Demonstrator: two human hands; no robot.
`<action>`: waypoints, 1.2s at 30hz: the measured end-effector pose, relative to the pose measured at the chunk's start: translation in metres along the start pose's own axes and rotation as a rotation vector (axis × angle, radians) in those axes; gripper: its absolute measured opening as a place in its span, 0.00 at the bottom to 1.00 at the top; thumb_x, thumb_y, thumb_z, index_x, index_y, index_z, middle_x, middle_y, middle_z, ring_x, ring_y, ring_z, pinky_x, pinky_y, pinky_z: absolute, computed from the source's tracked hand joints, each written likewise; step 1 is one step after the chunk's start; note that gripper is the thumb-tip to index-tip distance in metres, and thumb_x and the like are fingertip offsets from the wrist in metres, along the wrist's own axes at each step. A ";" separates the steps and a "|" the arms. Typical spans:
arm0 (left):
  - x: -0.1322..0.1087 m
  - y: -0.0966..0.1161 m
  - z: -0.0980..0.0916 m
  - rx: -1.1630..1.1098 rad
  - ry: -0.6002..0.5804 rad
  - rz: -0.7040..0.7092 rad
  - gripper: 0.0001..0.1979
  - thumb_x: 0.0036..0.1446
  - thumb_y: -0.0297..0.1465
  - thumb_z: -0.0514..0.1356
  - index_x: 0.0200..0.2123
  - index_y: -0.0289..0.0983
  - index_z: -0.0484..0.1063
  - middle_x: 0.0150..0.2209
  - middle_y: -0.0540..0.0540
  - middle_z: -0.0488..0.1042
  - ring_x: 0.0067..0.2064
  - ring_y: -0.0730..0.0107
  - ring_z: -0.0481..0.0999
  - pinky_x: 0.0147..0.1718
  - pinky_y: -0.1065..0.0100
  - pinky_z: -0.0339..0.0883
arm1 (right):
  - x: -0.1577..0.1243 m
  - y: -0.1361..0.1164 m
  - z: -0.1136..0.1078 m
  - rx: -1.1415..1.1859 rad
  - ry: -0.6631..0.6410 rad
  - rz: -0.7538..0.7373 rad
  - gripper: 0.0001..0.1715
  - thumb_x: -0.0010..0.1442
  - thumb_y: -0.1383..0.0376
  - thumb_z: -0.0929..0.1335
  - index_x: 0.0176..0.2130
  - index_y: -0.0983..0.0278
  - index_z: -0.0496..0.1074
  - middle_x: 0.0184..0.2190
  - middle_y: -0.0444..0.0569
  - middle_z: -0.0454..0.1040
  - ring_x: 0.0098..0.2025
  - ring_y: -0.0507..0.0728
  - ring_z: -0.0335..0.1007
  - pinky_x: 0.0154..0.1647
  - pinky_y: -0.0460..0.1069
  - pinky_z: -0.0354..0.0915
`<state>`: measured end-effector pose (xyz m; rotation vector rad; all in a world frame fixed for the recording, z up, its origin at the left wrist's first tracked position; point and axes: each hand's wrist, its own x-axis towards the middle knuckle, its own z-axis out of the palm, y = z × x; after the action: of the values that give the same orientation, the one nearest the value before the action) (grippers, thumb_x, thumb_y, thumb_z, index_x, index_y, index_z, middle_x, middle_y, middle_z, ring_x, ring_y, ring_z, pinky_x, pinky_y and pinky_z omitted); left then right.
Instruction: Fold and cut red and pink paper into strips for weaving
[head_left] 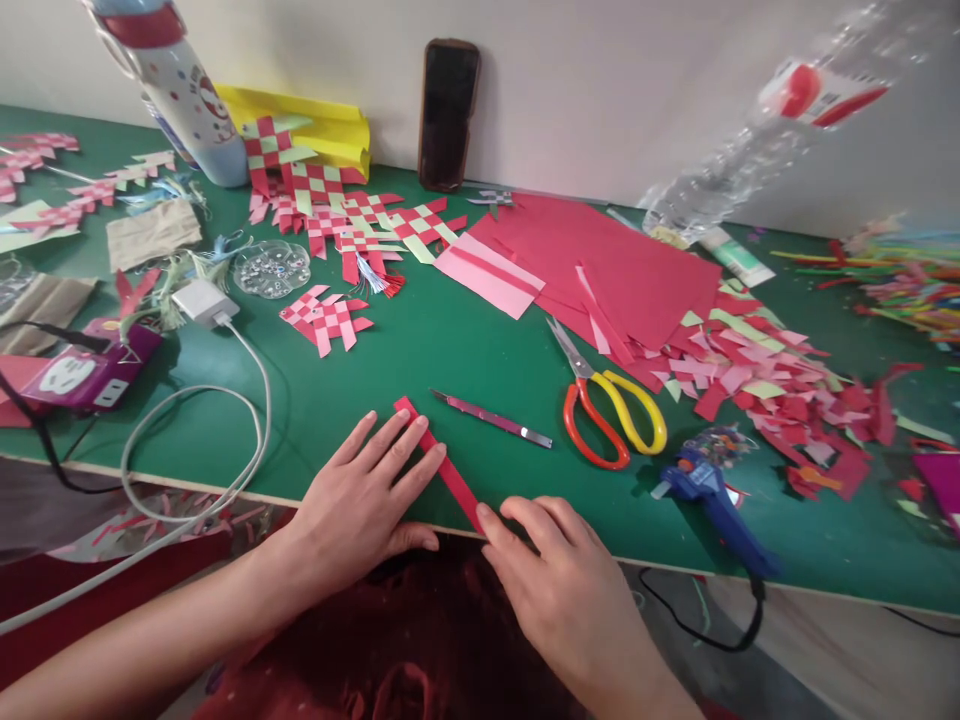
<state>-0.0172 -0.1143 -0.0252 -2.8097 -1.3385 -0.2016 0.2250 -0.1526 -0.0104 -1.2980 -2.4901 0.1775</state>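
Observation:
A narrow red paper strip [454, 480] lies slanted at the near edge of the green table. My left hand [367, 490] rests flat, its fingers spread and the fingertips touching the upper part of the strip. At the strip's lower end, my right hand [551, 570] has its fingers curled, gripping that end at the table edge; the thumb is mostly hidden. Just beyond the strip is a craft knife [491, 418]. Farther right, scissors [611, 415] with one orange and one yellow handle lie with their blades pointing away.
Woven paper fish [326, 318] and a bead box [271, 270] sit left of centre. Red paper sheets [600, 260], paper scraps [787, 380] and a blue glue gun [712, 500] are at right. A phone [448, 115] leans on the wall. A white cable [262, 400] loops at left.

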 end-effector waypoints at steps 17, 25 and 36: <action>-0.012 -0.015 0.000 0.042 0.019 -0.037 0.41 0.59 0.58 0.48 0.63 0.33 0.64 0.62 0.39 0.67 0.59 0.49 0.65 0.63 0.50 0.54 | 0.081 0.041 0.021 -0.082 0.160 0.111 0.06 0.65 0.66 0.65 0.37 0.64 0.72 0.38 0.53 0.75 0.41 0.60 0.67 0.44 0.55 0.66; -0.018 -0.006 0.005 -0.006 0.037 -0.142 0.37 0.57 0.59 0.50 0.63 0.47 0.63 0.65 0.40 0.62 0.65 0.46 0.60 0.65 0.42 0.44 | 0.033 0.041 0.007 -0.079 0.262 0.161 0.10 0.68 0.66 0.63 0.49 0.64 0.67 0.33 0.47 0.78 0.32 0.54 0.75 0.32 0.47 0.67; -0.018 -0.003 0.002 0.020 0.002 -0.159 0.38 0.58 0.57 0.52 0.65 0.44 0.60 0.67 0.33 0.57 0.68 0.43 0.54 0.64 0.39 0.42 | -0.006 0.029 0.003 0.084 0.180 0.107 0.20 0.66 0.70 0.64 0.56 0.62 0.68 0.38 0.49 0.76 0.38 0.54 0.73 0.41 0.50 0.70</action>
<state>-0.0307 -0.1259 -0.0295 -2.6868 -1.5551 -0.1932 0.2500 -0.1407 -0.0218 -1.3496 -2.2416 0.1801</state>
